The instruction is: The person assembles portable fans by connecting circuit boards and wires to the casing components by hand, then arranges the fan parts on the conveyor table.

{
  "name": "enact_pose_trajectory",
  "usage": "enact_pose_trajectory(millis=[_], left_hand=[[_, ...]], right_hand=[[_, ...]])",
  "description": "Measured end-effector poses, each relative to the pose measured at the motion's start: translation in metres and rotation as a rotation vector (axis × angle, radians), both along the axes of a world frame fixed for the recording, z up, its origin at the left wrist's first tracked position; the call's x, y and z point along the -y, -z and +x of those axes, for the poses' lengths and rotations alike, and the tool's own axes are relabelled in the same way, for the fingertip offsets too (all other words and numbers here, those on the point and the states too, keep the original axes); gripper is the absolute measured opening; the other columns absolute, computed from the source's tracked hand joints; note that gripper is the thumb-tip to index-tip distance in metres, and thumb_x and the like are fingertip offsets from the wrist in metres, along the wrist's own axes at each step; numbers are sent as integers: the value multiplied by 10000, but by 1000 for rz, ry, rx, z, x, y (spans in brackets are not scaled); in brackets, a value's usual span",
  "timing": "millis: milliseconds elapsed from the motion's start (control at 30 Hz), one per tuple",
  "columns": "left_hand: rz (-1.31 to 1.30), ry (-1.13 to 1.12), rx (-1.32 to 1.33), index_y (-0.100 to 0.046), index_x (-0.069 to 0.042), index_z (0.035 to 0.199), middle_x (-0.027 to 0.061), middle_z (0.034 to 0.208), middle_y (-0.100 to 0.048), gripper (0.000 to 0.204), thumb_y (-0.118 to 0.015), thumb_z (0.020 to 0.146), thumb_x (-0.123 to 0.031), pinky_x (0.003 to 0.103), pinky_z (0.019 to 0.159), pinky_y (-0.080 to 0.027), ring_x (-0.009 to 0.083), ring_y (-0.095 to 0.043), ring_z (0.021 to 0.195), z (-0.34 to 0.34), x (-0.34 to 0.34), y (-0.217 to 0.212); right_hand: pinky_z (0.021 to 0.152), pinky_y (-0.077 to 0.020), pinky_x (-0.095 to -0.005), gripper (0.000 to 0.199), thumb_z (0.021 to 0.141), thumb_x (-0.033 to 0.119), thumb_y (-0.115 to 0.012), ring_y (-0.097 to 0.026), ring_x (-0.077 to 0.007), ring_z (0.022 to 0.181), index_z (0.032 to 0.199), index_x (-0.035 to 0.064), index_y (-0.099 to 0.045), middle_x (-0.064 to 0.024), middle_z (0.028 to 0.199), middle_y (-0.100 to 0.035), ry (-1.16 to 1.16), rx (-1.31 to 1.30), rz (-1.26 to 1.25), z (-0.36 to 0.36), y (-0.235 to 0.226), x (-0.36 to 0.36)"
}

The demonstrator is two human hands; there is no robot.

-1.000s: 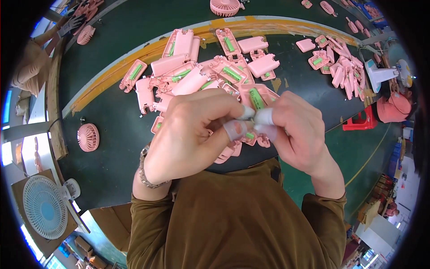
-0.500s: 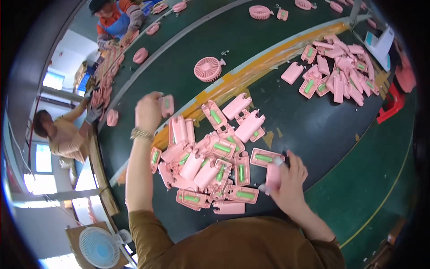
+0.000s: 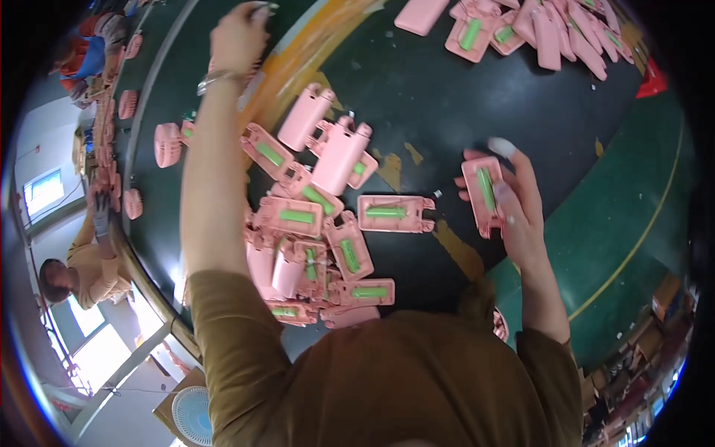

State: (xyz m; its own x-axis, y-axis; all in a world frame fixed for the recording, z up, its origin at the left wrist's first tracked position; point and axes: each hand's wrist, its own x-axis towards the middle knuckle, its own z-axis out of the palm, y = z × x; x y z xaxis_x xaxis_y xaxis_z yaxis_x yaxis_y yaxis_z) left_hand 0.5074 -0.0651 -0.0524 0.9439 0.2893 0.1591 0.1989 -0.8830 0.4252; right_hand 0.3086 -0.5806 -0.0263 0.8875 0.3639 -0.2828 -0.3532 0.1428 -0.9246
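1. Since half a second ago the left hand (image 3: 240, 33) has stretched farther out, past the yellow stripe (image 3: 313, 52); the right hand (image 3: 514, 205) has stayed on its pink shell.
2. Right fingers (image 3: 521, 175) are curled round a pink half-shell with a green cell (image 3: 482, 192), gripping it, well right of the pile of pink shells (image 3: 313, 238).
3. The left fingers are bunched at the picture's rim; whether they hold anything, I cannot tell.
4. A pink fan head (image 3: 167, 144) lies left of the pile.
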Motion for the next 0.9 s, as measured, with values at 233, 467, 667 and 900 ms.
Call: enact_pose_trajectory(millis=[233, 467, 667, 900], left_hand=[[-606, -24, 469, -727, 59, 1493, 101, 1260, -825, 387, -702, 1215, -209, 276, 938, -594, 137, -759, 1048, -238, 35, -162], [-458, -211, 818, -685, 38, 1459, 180, 1184, -786, 341, -715, 1195, -177, 293, 723, -597, 206, -763, 926, -453, 168, -127], [-733, -155, 660, -670, 84, 1469, 161, 1232, -810, 309, -696, 1186, -38, 310, 871, -657, 173, -802, 1019, -491, 216, -122], [-819, -118, 699, -754, 65, 1491, 117, 1210, -855, 349, -760, 1145, 14, 264, 880, -654, 115, -807, 1020, -473, 191, -139]], right_hand=[[1149, -533, -494, 350, 1097, 18, -690, -707, -416, 1314, 1441, 37, -751, -193, 1371, -757, -89, 902, -855, 30, 9, -5], [1057, -573, -334, 337, 1201, 37, -616, -740, -187, 1169, 1510, -3, -742, -107, 1292, -795, 145, 664, -599, 25, 69, 62], [938, -575, -281, 328, 1152, 24, -728, -705, -98, 999, 1463, -67, -779, -47, 1112, -822, -88, 438, -484, 19, 61, 59], [1029, -612, -340, 341, 1089, -26, -791, -774, -177, 1126, 1427, -67, -776, -122, 1281, -844, -192, 201, -16, -8, 39, 17]])
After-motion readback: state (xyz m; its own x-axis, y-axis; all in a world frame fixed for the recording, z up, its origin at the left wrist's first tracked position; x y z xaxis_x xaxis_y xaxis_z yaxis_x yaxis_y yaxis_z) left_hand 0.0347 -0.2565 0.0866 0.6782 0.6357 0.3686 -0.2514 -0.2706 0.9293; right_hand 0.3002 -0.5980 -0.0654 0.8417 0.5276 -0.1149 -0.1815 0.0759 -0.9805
